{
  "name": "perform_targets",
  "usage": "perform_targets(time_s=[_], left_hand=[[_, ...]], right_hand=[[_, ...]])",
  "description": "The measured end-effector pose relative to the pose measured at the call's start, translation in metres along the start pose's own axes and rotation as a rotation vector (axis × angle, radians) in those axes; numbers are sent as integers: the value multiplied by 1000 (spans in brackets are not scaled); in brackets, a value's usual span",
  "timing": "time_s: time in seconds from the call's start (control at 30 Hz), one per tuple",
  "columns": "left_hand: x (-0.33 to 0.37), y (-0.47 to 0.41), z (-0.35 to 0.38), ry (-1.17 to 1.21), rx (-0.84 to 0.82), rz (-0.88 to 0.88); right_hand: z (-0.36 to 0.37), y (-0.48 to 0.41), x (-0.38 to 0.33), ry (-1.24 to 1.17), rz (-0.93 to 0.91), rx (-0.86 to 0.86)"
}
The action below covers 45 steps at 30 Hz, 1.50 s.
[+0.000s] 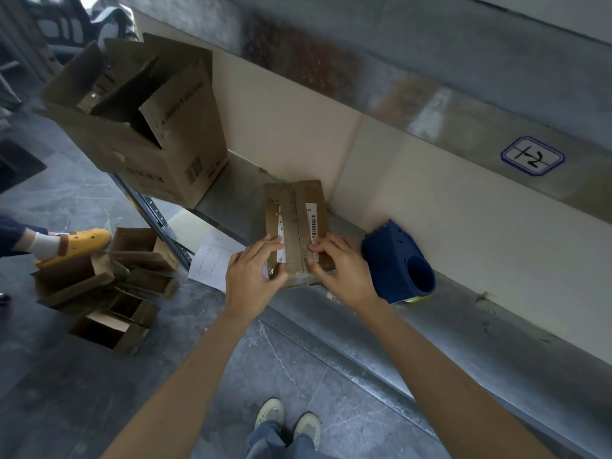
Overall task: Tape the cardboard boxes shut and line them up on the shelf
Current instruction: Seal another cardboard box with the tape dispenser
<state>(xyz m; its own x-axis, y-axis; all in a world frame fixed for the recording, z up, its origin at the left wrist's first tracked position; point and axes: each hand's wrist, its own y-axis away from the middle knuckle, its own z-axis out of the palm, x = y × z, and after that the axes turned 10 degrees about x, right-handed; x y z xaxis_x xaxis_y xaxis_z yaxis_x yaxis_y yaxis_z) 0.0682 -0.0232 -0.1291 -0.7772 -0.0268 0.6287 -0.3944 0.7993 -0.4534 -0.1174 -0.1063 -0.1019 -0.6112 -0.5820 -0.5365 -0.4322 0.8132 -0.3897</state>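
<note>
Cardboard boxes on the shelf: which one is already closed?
The small flat box under the left hand and right hand: its flaps lie shut, tape along the seam. The large box at the left end of the shelf stands with flaps open.

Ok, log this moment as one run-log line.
step: sealing small box | left hand: fingers on box top | right hand: fingertips on box top | tape dispenser: on shelf, unheld
</note>
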Motion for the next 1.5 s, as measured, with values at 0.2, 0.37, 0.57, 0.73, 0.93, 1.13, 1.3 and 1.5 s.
perform_targets(time_s=[0.2,0.37,0.57,0.73,0.93,1.13,1.3,1.5], left_hand=[[-11,-8,-14,49,-118,69],[-18,-10,-17,30,-193,65],[-22,-11,-19,16,-225,87],[-24,-12,-19,13,-248,80],[-21,-13,-20,27,-262,67],[-19,-15,-23,26,-280,51],[-19,-18,-30,32,-337,53],[-21,-18,-26,32,-288,65]], right_hand=[[-15,-9,5,-61,10,-143],[-21,-8,20,-63,-48,-238],[-18,-6,22,-93,-67,-216],[-23,-7,26,-95,-92,-283],[-20,-5,28,-125,-92,-249],[-22,-8,25,-107,-57,-281],[-35,-18,28,-98,-27,-476],[-31,-19,33,-120,-68,-430]])
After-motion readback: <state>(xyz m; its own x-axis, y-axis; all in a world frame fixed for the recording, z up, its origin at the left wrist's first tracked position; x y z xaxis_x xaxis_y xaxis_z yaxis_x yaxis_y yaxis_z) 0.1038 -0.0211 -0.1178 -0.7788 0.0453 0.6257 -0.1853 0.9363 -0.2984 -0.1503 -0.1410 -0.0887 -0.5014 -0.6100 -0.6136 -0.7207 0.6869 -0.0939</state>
